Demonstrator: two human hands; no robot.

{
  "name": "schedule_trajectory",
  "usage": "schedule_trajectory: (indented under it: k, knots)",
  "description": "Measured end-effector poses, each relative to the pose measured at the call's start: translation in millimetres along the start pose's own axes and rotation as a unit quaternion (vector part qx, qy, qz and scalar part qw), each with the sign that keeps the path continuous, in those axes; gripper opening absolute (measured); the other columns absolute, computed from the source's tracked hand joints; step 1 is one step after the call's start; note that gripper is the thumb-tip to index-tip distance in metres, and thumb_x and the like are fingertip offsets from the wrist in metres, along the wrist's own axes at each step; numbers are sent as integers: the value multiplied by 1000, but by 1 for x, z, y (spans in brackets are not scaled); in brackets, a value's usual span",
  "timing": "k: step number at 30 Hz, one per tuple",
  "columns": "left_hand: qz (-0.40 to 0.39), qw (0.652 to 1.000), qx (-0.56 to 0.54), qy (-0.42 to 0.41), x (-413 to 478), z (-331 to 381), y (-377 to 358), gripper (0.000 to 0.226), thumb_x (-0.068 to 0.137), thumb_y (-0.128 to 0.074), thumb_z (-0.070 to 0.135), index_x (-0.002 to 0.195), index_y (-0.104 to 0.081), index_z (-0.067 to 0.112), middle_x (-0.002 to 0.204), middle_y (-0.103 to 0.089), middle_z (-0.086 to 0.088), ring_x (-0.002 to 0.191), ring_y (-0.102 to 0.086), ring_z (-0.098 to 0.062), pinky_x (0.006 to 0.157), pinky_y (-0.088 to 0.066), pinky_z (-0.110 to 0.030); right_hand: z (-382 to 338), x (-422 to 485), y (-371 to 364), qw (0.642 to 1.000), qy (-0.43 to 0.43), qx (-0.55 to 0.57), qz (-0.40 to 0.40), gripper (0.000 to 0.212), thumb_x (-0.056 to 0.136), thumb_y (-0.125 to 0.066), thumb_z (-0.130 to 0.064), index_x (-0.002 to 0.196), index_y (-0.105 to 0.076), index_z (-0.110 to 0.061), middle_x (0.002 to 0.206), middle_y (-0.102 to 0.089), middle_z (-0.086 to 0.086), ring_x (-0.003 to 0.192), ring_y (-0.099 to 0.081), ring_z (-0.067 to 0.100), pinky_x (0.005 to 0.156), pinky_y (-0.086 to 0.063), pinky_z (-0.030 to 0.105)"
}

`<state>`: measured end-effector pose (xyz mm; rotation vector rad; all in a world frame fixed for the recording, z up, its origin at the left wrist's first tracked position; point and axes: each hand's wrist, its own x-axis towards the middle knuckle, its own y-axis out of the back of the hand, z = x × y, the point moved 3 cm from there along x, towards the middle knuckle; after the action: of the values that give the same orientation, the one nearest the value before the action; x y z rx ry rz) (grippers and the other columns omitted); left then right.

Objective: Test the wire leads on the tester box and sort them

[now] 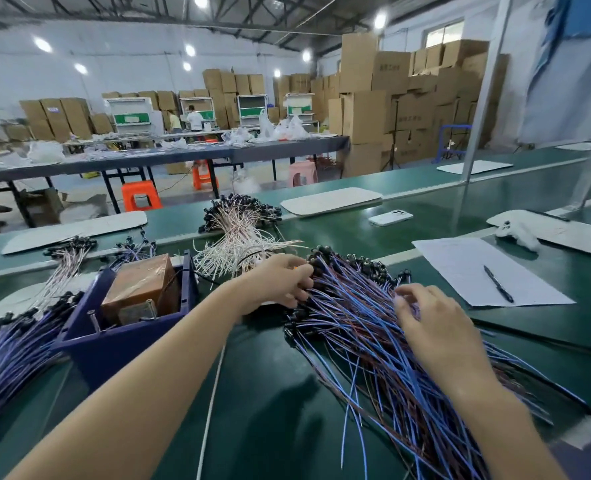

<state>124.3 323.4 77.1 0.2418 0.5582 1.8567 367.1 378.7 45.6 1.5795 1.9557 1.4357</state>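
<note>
A large pile of blue and brown wire leads (366, 327) with black connector heads lies on the green bench in front of me. My left hand (280, 282) pinches the black heads at the pile's far left edge. My right hand (429, 320) grips a few blue leads on top of the pile. The tester box (141, 285), brown and taped over, sits inside a dark blue bin (114, 344) to the left. Another heap of blue leads (13, 348) lies left of the bin. A pile of white and pink leads (238, 237) sits behind.
A sheet of paper (477, 268) with a pen (498, 284) lies to the right. A white phone (391, 217) rests further back. White trays (332, 199) line the bench. Metal frame posts (477, 109) rise at the right. Cardboard boxes and stools stand beyond.
</note>
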Motion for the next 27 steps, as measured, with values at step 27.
schedule_trajectory:
  k: [27]
  knots:
    - [235, 938, 144, 211, -231, -233, 272, 34, 105, -50, 30, 86, -68, 9, 69, -64, 0, 48, -52, -8, 45, -43, -21, -263, -94, -235, 901, 264, 134, -319, 25, 105, -40, -41, 119, -62, -42, 100, -71, -20, 89, -64, 4, 74, -47, 26]
